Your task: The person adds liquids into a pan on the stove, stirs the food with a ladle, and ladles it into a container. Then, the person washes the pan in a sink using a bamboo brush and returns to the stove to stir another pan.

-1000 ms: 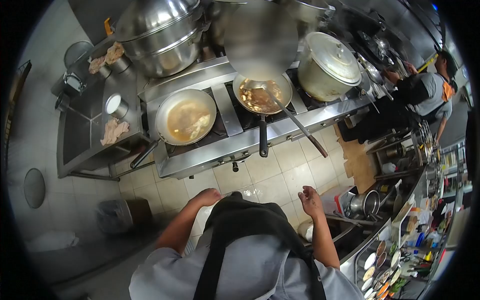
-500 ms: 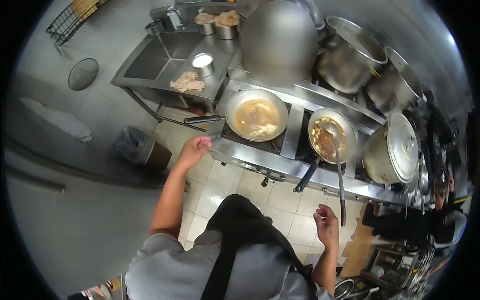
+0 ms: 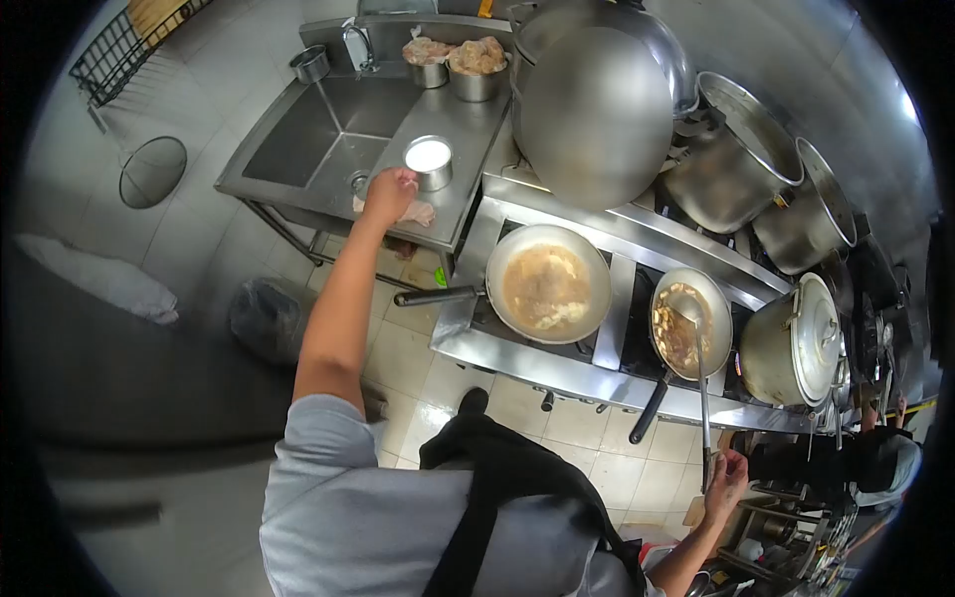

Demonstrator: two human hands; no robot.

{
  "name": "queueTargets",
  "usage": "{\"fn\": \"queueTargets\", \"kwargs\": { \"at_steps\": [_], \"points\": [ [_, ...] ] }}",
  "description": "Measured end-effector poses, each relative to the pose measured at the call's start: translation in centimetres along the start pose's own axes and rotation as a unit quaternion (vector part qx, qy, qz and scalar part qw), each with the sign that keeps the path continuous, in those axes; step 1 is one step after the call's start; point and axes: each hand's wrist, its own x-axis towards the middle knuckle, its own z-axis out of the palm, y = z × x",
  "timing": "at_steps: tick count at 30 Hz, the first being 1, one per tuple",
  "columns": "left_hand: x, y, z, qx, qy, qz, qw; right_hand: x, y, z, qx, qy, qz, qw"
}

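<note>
My left hand [image 3: 391, 194] reaches over the steel counter, above a pale crumpled cloth [image 3: 420, 212] and just beside a metal cup of white contents [image 3: 430, 162]; its fingers are curled, and what they hold, if anything, is hidden. Low at the right, my right hand [image 3: 725, 485] is near the handle end of a long ladle [image 3: 703, 408], its fingers partly bent; contact is unclear. The ladle's bowl rests in a small pan of brown sauce with pieces [image 3: 676, 333]. A larger pan [image 3: 547, 284] holds brownish liquid on the left burner.
A sink [image 3: 298, 139] is at the upper left, near two metal containers heaped with pale food [image 3: 477, 70]. Large pots [image 3: 734, 159] stand behind the burners, a lidded pot [image 3: 794, 343] at the right. Another person [image 3: 865, 458] is at the far right.
My left hand has moved up and forward from the stove's front corner to above the cloth. My right hand has moved right and lower. The view has turned towards the sink.
</note>
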Motion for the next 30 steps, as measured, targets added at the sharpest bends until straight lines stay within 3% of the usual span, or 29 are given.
{"fn": "queueTargets", "kwargs": {
  "at_steps": [3, 4, 7, 8, 14, 19, 21, 24, 30],
  "points": [
    [6.9, -2.3, 1.3, 0.075, -0.032, 0.055, 0.995, 0.0, -2.5, 1.2, -0.026, 0.017, 0.025, 0.999],
    [8.8, -2.5, 1.9, 0.064, -0.084, -0.027, 0.994, -0.3, -3.4, 1.3, -0.052, 0.021, 0.029, 0.998],
    [13.7, -5.3, 4.8, 0.191, -0.16, 0.034, 0.968, -2.0, -6.3, 1.6, -0.085, 0.04, 0.059, 0.994],
    [15.2, -6.4, 5.8, 0.186, -0.2, 0.016, 0.962, -2.6, -7.0, 1.8, -0.089, 0.045, 0.072, 0.992],
    [17.7, -4.9, 7.3, 0.271, -0.299, 0.07, 0.912, -5.7, -6.4, 1.0, -0.074, 0.05, 0.124, 0.988],
    [18.4, -6.1, 8.8, 0.296, -0.279, 0.085, 0.909, -6.3, -6.6, 1.8, -0.018, 0.06, 0.158, 0.985],
    [18.3, -5.3, 8.3, 0.28, -0.313, 0.058, 0.906, -6.0, -7.8, 2.4, -0.054, 0.057, 0.168, 0.983],
    [18.2, -6.9, 9.0, 0.295, -0.253, 0.107, 0.915, -6.2, -7.4, 3.4, -0.034, 0.075, 0.16, 0.984],
    [18.7, -7.7, 9.5, 0.283, -0.266, 0.079, 0.918, -7.0, -8.0, 4.2, -0.053, 0.078, 0.181, 0.979]
  ]
}}
